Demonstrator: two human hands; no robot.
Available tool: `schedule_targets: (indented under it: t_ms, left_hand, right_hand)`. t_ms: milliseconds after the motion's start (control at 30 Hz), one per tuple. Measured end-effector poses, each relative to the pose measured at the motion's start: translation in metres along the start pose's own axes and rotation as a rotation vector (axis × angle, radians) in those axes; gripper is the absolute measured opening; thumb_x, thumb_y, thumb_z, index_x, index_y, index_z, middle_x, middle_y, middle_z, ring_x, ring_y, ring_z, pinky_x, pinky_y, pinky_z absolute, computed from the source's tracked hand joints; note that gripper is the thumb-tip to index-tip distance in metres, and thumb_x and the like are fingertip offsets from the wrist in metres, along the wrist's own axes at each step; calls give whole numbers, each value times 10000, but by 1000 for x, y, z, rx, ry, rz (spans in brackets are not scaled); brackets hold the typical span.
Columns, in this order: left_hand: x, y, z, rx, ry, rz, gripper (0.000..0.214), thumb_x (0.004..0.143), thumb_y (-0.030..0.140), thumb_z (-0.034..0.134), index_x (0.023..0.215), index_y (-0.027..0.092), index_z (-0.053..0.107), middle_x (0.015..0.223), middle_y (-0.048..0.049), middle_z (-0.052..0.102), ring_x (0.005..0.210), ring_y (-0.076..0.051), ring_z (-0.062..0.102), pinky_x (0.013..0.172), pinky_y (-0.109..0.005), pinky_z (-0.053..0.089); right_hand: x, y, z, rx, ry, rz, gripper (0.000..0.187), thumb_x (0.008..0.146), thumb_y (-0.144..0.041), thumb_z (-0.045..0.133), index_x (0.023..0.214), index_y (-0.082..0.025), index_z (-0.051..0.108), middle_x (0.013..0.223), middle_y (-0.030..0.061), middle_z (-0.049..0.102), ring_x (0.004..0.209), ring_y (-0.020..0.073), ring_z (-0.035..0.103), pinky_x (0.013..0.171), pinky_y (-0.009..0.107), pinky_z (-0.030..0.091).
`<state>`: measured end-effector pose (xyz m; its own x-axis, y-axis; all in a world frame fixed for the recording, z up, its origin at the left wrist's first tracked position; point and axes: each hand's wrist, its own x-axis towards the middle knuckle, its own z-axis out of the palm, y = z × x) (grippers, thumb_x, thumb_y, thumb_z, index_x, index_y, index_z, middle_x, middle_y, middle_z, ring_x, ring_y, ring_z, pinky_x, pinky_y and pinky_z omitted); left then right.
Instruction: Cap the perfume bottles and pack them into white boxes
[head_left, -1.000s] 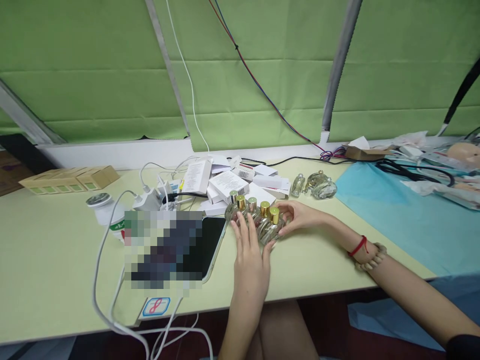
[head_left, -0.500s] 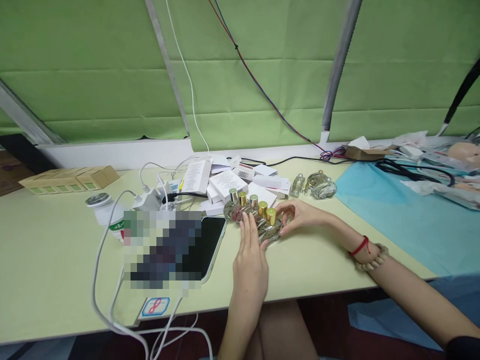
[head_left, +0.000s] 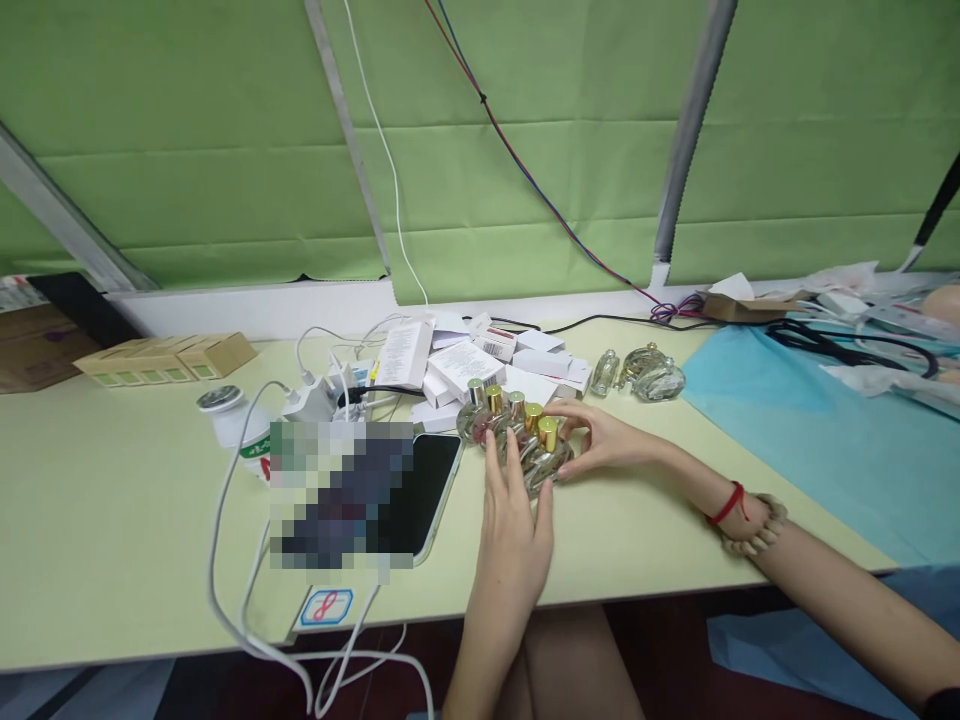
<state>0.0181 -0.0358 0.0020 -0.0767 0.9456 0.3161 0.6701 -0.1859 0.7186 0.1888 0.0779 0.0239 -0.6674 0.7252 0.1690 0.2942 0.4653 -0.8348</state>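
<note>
Several glass perfume bottles point(head_left: 535, 471) stand close together in a slanting row, with gold and silver caps point(head_left: 548, 433) on top. At the row's right end, my right hand point(head_left: 611, 442) curves its thumb and fingers around the last bottle. My left hand point(head_left: 516, 535) lies along the front of the row, its fingers spread and the tips at the bottles; whether they press on the glass I cannot tell. Farther back to the right are more glass bottles point(head_left: 655, 375), showing no such tall caps.
White cartons point(head_left: 466, 368) lie heaped behind the row. A phone point(head_left: 420, 490), partly blurred out, is on the left, near a power strip point(head_left: 311, 402), white cables and a white jar point(head_left: 229, 420). Small tan boxes point(head_left: 169, 358) stand far left; blue sheeting point(head_left: 780, 430) covers the right side.
My left hand's fingers have spread apart and its thumb has moved away from the bottles. My right hand stays around the end bottle. The view has shifted slightly left.
</note>
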Motion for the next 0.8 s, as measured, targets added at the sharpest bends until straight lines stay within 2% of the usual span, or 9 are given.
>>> schedule_targets:
  t_ms: [167, 367, 500, 633, 800]
  left_hand:
    - [0, -4, 4, -14, 76, -15, 616, 919, 383, 366, 1472, 238, 137, 1553, -125, -7, 1429, -286, 119, 1104, -513, 270]
    - [0, -5, 2, 19, 83, -29, 649, 897, 392, 417, 1466, 228, 153, 1547, -152, 85, 1427, -303, 113, 1101, -544, 248]
    - [1, -1, 0, 10, 47, -104, 667, 905, 402, 387, 1480, 220, 101, 1561, -144, 25, 1427, -303, 102, 1109, -537, 227]
    - [0, 1, -2, -45, 29, -145, 733, 888, 457, 406, 1487, 239, 44, 1564, -125, -36, 1428, -309, 60, 1115, -539, 197]
    - [-1, 2, -2, -60, 42, -130, 739, 878, 446, 433, 1485, 209, 84, 1561, -144, 6, 1426, -315, 81, 1115, -542, 199]
  right_hand:
    - [0, -2, -1, -34, -41, 39, 846, 593, -403, 795, 1356, -255, 460, 1301, 107, 516, 867, 149, 580, 665, 246, 528]
    - [1, -5, -2, -46, -58, 73, 847, 600, -401, 791, 1360, -224, 461, 1322, 113, 522, 983, 202, 572, 731, 273, 524]
    - [0, -9, 4, -27, -58, 125, 907, 594, -399, 796, 1388, -177, 417, 1336, 143, 503, 1023, 228, 563, 769, 307, 530]
    - [0, -17, 16, 90, -64, 53, 930, 626, -367, 783, 1424, -184, 342, 1323, 137, 511, 1101, 243, 538, 886, 361, 504]
    - [5, -17, 26, 202, -60, -19, 1084, 612, -316, 798, 1479, -193, 159, 1415, 136, 418, 1246, 247, 454, 1045, 389, 399]
